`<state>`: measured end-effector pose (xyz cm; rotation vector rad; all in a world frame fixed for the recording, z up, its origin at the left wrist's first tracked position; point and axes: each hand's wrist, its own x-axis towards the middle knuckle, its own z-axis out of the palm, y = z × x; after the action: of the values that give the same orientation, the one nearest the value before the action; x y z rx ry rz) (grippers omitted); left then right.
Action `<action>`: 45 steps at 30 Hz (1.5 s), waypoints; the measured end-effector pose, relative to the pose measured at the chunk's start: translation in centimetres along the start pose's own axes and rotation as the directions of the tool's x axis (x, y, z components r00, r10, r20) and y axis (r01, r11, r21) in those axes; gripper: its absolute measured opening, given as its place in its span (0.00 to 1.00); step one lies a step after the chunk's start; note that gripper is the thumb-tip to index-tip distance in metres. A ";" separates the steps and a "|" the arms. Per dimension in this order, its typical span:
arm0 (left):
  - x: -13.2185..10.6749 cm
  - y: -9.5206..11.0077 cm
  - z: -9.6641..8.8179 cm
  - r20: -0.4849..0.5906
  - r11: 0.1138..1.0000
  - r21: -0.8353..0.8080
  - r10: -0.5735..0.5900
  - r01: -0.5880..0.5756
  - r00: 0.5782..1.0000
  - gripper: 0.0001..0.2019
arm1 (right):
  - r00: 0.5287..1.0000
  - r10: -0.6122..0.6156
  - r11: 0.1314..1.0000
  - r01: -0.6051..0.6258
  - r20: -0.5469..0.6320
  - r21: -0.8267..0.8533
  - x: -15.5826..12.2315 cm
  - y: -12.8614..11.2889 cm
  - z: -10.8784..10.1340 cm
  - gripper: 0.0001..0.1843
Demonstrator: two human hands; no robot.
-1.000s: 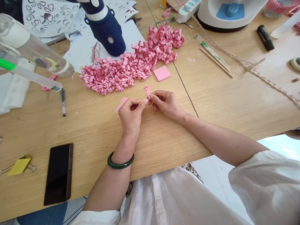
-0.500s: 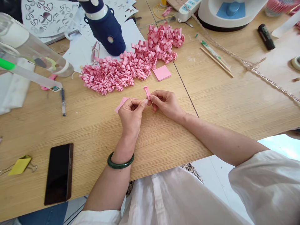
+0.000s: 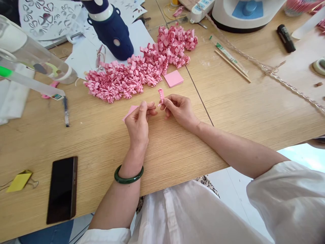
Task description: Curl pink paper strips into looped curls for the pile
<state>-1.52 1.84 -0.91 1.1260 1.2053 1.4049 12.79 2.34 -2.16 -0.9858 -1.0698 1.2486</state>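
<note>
Between the thumb and fingers of my right hand (image 3: 179,109) is a small strip of pink paper (image 3: 161,94), partly rolled, its curled top standing above the fingertips. My left hand (image 3: 139,122) is just to the left of it, fingers apart and nothing visible in them. Partly hidden behind my left hand lies a pink paper sheet (image 3: 130,112). Beyond the hands stretches a long heap of curled pink paper flowers (image 3: 132,74). A stack of square pink paper (image 3: 174,78) lies by the heap's right part.
A dark blue bottle (image 3: 111,37) stands behind the heap. Clear bottles (image 3: 45,61) and a pen (image 3: 66,112) are on the left, with a phone (image 3: 62,189) and yellow binder clip (image 3: 19,181) nearer. Wooden sticks (image 3: 233,66), twisted cord (image 3: 286,83) and a black marker (image 3: 285,38) lie right.
My left hand has let go of the pink paper strip and drawn back a little to the left, its fingers opening. My right hand keeps hold of the strip.
</note>
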 end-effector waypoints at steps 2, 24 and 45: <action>-0.2 -0.1 0.0 0.031 0.998 0.042 0.045 -0.047 0.998 0.17 | 1.000 -0.002 1.000 0.002 -0.010 -0.010 0.0 0.1 0.0 0.23; -0.1 -0.6 -0.3 0.074 0.957 0.168 0.225 -0.235 0.971 0.02 | 0.998 -0.047 0.992 0.051 0.041 -0.112 -0.3 0.1 0.2 0.26; -0.2 -0.2 0.1 0.022 0.987 0.087 0.130 -0.132 0.991 0.05 | 0.993 -0.012 0.987 0.030 0.117 -0.159 -0.4 -0.4 0.2 0.11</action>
<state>-1.41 1.65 -1.08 1.2963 1.2105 1.4490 12.67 1.96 -1.77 -1.0304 -1.2838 1.2288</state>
